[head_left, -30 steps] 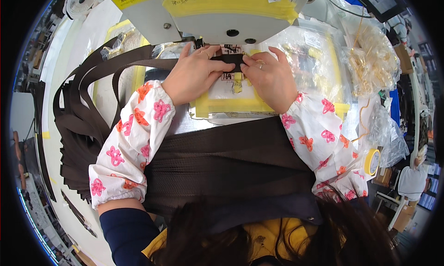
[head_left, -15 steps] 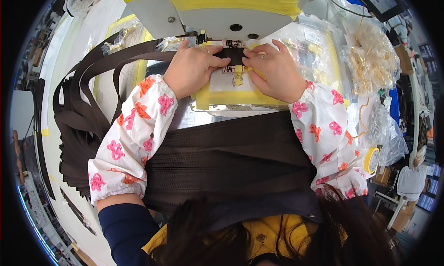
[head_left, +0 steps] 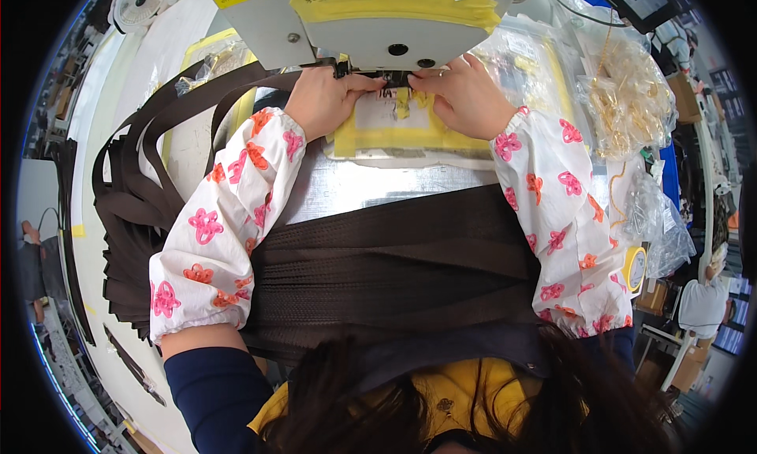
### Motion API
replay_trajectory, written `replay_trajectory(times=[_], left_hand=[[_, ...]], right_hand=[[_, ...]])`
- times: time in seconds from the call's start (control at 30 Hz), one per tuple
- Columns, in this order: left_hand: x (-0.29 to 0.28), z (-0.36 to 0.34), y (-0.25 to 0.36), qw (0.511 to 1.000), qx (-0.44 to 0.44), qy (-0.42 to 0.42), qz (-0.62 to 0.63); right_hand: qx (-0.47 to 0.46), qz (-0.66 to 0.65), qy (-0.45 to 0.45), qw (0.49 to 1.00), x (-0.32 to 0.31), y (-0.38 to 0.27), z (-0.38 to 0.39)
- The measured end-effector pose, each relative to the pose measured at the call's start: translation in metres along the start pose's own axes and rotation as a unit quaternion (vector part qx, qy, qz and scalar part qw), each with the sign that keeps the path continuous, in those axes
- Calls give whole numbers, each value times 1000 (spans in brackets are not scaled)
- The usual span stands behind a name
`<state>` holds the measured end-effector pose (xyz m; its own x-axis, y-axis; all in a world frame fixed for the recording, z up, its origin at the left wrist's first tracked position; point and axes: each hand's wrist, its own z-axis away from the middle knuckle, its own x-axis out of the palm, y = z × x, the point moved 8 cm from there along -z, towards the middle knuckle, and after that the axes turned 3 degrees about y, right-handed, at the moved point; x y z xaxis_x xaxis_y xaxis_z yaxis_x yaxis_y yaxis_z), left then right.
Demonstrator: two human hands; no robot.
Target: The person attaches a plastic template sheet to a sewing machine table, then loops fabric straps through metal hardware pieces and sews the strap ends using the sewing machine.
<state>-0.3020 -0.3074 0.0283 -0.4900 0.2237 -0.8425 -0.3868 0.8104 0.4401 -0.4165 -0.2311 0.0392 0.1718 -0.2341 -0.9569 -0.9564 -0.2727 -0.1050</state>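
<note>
Upper middle of frame: left hand (head_left: 325, 103) and right hand (head_left: 471, 97) seemingly pinching dark strap (head_left: 268, 82), grips nearly closed, machine head (head_left: 394, 34) partly blocking view. Worker probably lining strap up; next move likely calling for keeping it flat, steady.

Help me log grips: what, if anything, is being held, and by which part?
Apparently the strap, at the short stretch between the left hand and right hand, by the machine. Whether they pinch or only press it cannot be told.
</note>
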Motion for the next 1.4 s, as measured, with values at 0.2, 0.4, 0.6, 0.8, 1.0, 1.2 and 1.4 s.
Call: replay_trajectory(times=[0.2,0.4,0.6,0.8,1.0,1.2,1.4], left_hand=[[-1,7,2,994,76,64,-37],[-5,12,28,983,126,64,-113],[3,20,44,976,163,-51,-137],[1,30,69,927,316,-55,-193],[1,33,60,940,292,-25,-174],[4,33,52,954,266,-12,-140],[2,28,44,964,241,5,-115]], right_hand=[[2,-38,64,997,4,-2,6],[34,-158,100,982,0,9,10],[-9,-175,74,982,-5,-15,19],[-20,-177,82,981,-7,-20,26],[-21,-131,78,988,-7,-21,23],[-18,-103,74,992,-6,-21,23],[-34,-95,87,991,-4,-17,20]])
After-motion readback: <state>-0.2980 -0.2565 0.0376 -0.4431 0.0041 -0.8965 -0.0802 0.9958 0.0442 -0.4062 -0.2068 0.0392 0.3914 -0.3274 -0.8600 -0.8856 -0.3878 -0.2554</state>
